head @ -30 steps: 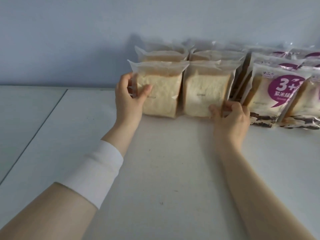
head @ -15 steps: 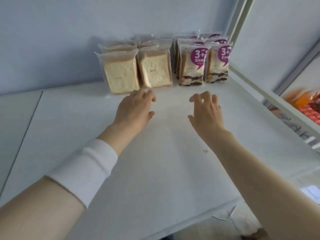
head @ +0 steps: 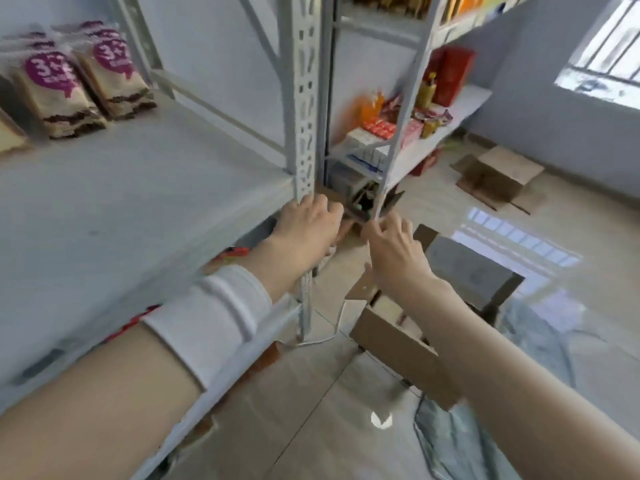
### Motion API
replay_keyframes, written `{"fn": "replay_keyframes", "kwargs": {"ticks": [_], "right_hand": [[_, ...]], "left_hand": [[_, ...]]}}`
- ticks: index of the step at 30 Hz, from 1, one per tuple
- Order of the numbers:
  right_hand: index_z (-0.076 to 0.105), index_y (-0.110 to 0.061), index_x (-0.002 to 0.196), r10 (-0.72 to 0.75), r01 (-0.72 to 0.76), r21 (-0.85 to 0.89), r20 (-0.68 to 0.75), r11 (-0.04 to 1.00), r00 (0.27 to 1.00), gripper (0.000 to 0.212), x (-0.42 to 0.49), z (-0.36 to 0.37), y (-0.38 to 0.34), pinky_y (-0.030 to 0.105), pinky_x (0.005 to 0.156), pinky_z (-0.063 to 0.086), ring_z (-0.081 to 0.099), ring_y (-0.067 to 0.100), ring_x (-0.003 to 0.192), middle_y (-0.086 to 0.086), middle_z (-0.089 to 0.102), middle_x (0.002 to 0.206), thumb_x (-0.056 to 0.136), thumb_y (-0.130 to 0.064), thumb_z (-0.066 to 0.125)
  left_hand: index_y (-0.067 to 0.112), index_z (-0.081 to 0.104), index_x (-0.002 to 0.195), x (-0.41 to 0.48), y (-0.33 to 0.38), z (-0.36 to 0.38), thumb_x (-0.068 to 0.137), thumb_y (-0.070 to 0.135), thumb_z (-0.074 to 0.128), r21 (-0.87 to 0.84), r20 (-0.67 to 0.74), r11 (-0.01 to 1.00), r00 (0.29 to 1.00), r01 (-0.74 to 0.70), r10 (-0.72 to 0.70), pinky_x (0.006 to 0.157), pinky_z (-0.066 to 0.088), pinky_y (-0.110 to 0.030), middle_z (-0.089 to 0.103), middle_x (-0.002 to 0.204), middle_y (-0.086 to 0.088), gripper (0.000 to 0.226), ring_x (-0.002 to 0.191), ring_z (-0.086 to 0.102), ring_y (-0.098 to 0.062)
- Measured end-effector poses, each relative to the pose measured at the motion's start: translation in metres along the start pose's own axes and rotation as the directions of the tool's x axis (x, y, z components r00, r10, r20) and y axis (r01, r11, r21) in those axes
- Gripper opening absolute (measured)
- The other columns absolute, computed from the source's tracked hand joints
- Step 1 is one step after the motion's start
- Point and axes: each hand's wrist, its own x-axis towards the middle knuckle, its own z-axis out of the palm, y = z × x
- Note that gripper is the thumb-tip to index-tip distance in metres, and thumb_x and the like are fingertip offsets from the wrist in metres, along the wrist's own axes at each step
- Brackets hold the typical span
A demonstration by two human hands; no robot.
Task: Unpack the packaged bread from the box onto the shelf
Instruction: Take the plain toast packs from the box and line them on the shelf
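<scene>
- In the last half second both my hands have come off the white shelf board [head: 138, 188] and swung right with my gaze. The bread row that stood straight ahead now sits at the far left.
- Nearest, my left forearm wears a white stretchy wristband [head: 211, 317]. My right forearm crosses the open brown cardboard box [head: 391, 337] on the floor and hides most of its inside, so I cannot tell what it contains.
- My left hand [head: 308, 223] hangs knuckles-up at the board's front right corner, fingers loosely curled, holding nothing. It overlaps the grey perforated metal upright [head: 304, 98], and blur keeps me from telling whether it touches.
- My right hand [head: 394, 251] is just beside it but apart from it, above the box, fingers relaxed and half bent, empty.
- Behind the box a grey-topped block [head: 474, 271] stands on the glossy beige tiled floor [head: 311, 393]; I cannot make out what it is.
- The purple-labelled clear packs of sliced bread [head: 52, 95] stand upright at the back left of the board, two in front and more blurred behind. The frame's left edge cuts off a plain pack of white bread [head: 8, 133], leaving only its corner.
- Farther off, a second white rack [head: 446, 133] carries red and orange goods, too blurred to name.
- A flattened brown carton [head: 498, 174] lies on the floor near the wall.
- A barred window [head: 606, 46] is cut off at top right.
</scene>
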Motion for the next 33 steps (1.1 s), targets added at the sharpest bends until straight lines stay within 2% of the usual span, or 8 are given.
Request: {"fn": "replay_keyframes", "kwargs": {"ticks": [6,12,18,22,24,27,30,33], "right_hand": [[0.039,-0.012,0.124,0.348,-0.348,-0.038,0.208,0.937,0.914,0.039,-0.056,0.075,0.176,0.043,0.087,0.046,0.037,0.033,0.115,0.014,0.037,0.124,0.087,-0.009,0.051],[0.041,-0.008,0.115,0.503,-0.529,-0.043,0.384,0.847,0.774,0.03,-0.056,0.144,0.278,0.043,0.084,0.044,0.038,0.034,0.113,0.015,0.038,0.123,0.086,-0.003,0.046],[0.04,-0.011,0.122,0.581,-0.717,0.084,0.525,0.692,0.622,0.033,-0.004,0.252,0.343,0.04,0.086,0.047,0.041,0.03,0.112,0.012,0.04,0.123,0.09,-0.011,0.049],[0.031,-0.008,0.137,0.653,-0.912,0.287,0.637,0.292,0.409,0.061,0.047,0.336,0.379,0.037,0.102,0.037,0.039,0.03,0.127,0.014,0.035,0.136,0.088,-0.028,0.06],[0.024,-0.006,0.142,0.704,-0.934,0.354,0.674,-0.043,0.223,0.073,0.07,0.381,0.399,0.038,0.106,0.033,0.037,0.032,0.13,0.017,0.031,0.142,0.086,-0.03,0.063],[0.025,-0.001,0.142,0.705,-0.79,0.382,0.704,-0.479,-0.088,0.08,0.095,0.447,0.426,0.04,0.109,0.03,0.035,0.035,0.133,0.02,0.035,0.144,0.083,-0.037,0.065],[0.037,0.002,0.137,0.645,-0.567,0.419,0.71,-0.709,-0.282,0.075,0.109,0.487,0.437,0.038,0.106,0.034,0.043,0.033,0.129,0.019,0.046,0.138,0.082,-0.042,0.064],[0.046,0.0,0.131,0.604,-0.37,0.483,0.699,-0.794,-0.382,0.065,0.117,0.499,0.441,0.033,0.102,0.037,0.05,0.03,0.123,0.017,0.054,0.131,0.081,-0.036,0.067]], "left_hand": [[0.007,0.041,0.124,0.076,0.152,0.071,0.089,0.015,0.055,0.008,0.201,0.974,0.955,-0.225,0.219,0.096,0.04,-0.042,0.048,0.127,-0.017,0.038,0.121,0.045,-0.034],[0.009,0.04,0.121,0.145,0.232,0.161,0.085,0.019,0.062,-0.06,0.401,0.946,0.86,-0.319,0.316,0.092,0.042,-0.038,0.049,0.126,-0.014,0.043,0.118,0.047,-0.031],[0.011,0.04,0.122,0.236,0.293,0.272,0.088,0.028,0.059,-0.286,0.509,0.932,0.788,-0.224,0.345,0.091,0.042,-0.037,0.05,0.125,-0.011,0.042,0.116,0.048,-0.028],[0.014,0.034,0.133,0.288,0.326,0.363,0.089,0.03,0.058,-0.401,0.627,0.914,0.745,0.059,0.227,0.1,0.038,-0.037,0.044,0.133,-0.012,0.053,0.124,0.043,-0.028],[0.013,0.027,0.141,0.313,0.342,0.411,0.088,0.028,0.059,-0.449,0.651,0.861,0.747,0.238,0.133,0.106,0.032,-0.037,0.037,0.139,-0.015,0.063,0.13,0.038,-0.031],[0.007,0.02,0.144,0.347,0.365,0.472,0.087,0.024,0.062,-0.505,0.608,0.785,0.794,0.359,0.028,0.108,0.03,-0.036,0.033,0.143,-0.018,0.073,0.133,0.034,-0.033],[0.006,0.017,0.145,0.367,0.379,0.509,0.086,0.023,0.062,-0.572,0.542,0.714,0.839,0.405,-0.041,0.111,0.026,-0.033,0.03,0.146,-0.016,0.076,0.136,0.031,-0.029],[0.003,0.02,0.142,0.378,0.387,0.523,0.084,0.019,0.064,-0.676,0.472,0.596,0.876,0.434,-0.103,0.111,0.028,-0.031,0.033,0.146,-0.015,0.074,0.135,0.034,-0.027]]}}
